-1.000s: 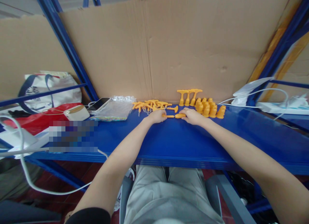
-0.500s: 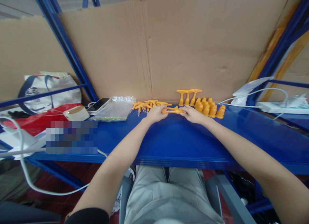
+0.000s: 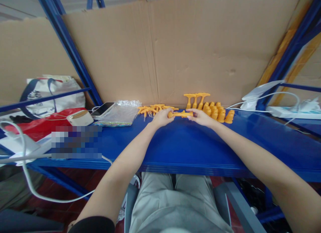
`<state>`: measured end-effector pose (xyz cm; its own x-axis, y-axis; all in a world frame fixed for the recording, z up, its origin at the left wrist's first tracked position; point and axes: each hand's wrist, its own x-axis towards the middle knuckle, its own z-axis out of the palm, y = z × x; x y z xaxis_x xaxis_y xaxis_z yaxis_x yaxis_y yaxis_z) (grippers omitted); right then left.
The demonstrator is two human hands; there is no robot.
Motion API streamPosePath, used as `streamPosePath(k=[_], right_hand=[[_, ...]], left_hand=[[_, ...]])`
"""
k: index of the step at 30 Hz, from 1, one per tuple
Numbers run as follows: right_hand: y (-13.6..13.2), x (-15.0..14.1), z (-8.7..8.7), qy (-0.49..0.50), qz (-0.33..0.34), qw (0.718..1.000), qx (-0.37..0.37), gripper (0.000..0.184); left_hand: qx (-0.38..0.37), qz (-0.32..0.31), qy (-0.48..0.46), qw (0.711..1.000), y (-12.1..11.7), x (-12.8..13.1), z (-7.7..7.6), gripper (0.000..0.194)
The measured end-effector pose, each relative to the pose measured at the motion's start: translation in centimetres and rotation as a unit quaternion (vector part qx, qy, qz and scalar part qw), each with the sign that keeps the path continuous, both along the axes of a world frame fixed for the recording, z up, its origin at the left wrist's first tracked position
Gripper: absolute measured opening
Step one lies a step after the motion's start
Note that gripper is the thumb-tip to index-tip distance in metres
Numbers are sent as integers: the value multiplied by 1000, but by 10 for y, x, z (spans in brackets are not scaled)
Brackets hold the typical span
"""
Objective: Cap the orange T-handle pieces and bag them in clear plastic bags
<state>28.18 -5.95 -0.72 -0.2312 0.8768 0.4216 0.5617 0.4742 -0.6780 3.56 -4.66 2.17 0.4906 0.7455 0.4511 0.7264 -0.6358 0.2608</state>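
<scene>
My left hand is closed on a yellow-handled corkscrew, held level just above the blue table. My right hand pinches a yellow plastic sleeve at the corkscrew's right end. The two pieces lie in one line and meet between my hands; how deep the screw sits in the sleeve I cannot tell. Behind my left hand lies a pile of yellow-handled corkscrews, their metal spirals pointing forward. Several yellow sleeves stand in a group beyond my right hand. Three T-shaped corkscrews in sleeves stand upright behind them.
A blue metal table carries everything, with a cardboard wall behind it. On the left are a clear plastic packet, a phone, a red bag and white cables. A white power strip is at the right.
The yellow sleeve in my right hand has turned a little, and my right fingers have shifted on it. My left hand keeps its place and grip.
</scene>
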Motion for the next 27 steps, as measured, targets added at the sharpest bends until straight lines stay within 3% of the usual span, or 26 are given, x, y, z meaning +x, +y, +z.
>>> streamPosePath(k=[5, 9, 12, 15, 19, 23, 27], right_hand=[[-1, 4, 2, 140, 39, 986, -79, 43], [-11, -2, 10, 199, 32, 971, -128, 25], [-17, -9, 15, 213, 7, 965, -153, 16], [-19, -11, 18, 216, -10, 962, -165, 23], [-20, -8, 19, 209, 28, 962, -175, 19], [-23, -4, 21, 208, 59, 959, -185, 27], [-26, -6, 24, 215, 58, 957, -184, 17]], left_hand=[[25, 9, -12, 1000, 2, -1, -2, 28], [46, 14, -36, 998, 1, 0, -3, 24], [62, 14, -46, 997, 2, 0, -4, 22], [77, 12, -52, 996, 3, 1, -5, 21], [85, 13, -55, 995, 2, 1, -4, 22], [94, 15, -66, 993, 3, 0, -4, 23], [109, 6, -79, 991, 4, 0, -5, 22]])
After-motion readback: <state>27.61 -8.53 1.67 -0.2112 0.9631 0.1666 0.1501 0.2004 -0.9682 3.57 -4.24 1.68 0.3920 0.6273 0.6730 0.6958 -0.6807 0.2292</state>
